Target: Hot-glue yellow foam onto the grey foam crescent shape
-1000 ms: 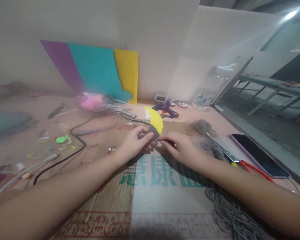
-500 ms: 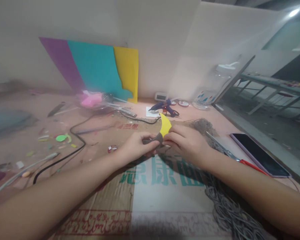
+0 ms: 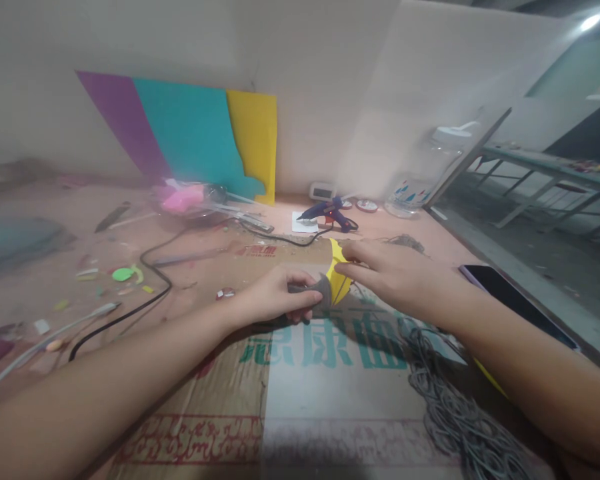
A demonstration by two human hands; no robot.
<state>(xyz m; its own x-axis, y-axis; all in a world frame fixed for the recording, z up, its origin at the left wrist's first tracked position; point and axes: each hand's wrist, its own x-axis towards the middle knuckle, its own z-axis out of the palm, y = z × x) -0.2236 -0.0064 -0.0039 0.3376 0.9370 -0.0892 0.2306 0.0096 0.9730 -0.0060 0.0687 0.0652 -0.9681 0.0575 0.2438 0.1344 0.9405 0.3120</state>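
My left hand (image 3: 275, 298) pinches the grey-wrapped end of a yellow foam piece (image 3: 337, 277) just above the flattened cardboard (image 3: 300, 393). Thin grey cord covers that end and trails to a loose pile of cord (image 3: 455, 413) at the lower right. My right hand (image 3: 390, 270) grips the yellow piece's upper edge with thumb and fingers closed on it. Both hands meet over the middle of the cardboard.
A blue glue gun (image 3: 327, 213) lies behind the hands, its black cable (image 3: 145, 280) running left. Purple, teal and yellow foam sheets (image 3: 195, 140) lean on the wall. A phone (image 3: 515, 300) lies right, a clear jar (image 3: 430, 173) behind it. Foam scraps (image 3: 123, 275) litter the left.
The yellow piece has been turned and lowered from standing upright to lying nearly edge-on. My right hand moved up over its top edge; my left hand stayed on the grey end.
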